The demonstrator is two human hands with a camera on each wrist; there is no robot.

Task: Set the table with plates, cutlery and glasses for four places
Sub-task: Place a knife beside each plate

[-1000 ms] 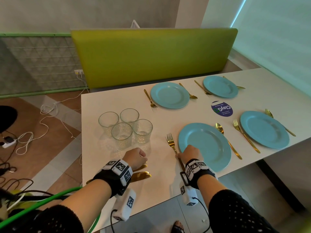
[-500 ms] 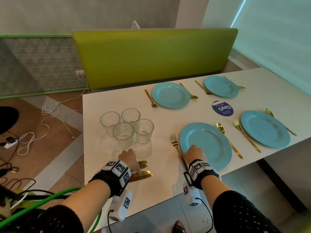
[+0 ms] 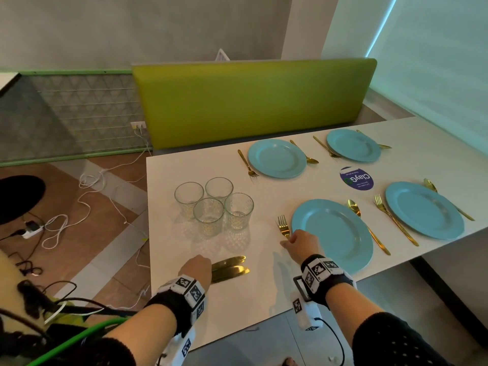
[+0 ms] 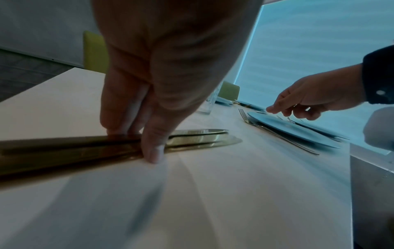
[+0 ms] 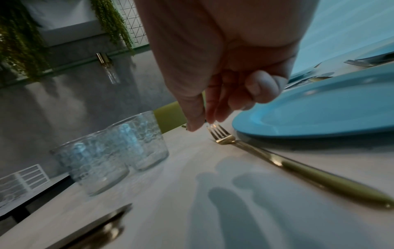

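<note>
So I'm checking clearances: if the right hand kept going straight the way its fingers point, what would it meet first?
Probably the fork: the right hand hangs fingers-down just above its tines, not yet touching.

Smooth white table [image 3: 200, 307], faintly glossy, mirroring shadows. Polished gold metal knives [image 3: 229, 266], mirror-bright at the blades. Gold metal fork [image 5: 277, 161]: shiny neck, satin handle. Glossy blue plates [image 3: 335, 233]. Clear glasses [image 3: 211, 207] with dimpled, textured walls. Smooth green bench back [image 3: 250, 101], matt. Black cloth wristbands [image 3: 169, 302].

A green padded bench back [image 3: 253, 101] stands against a grey wall [image 3: 132, 27], white cables [image 3: 87, 196] strewn over brown floor.
</note>
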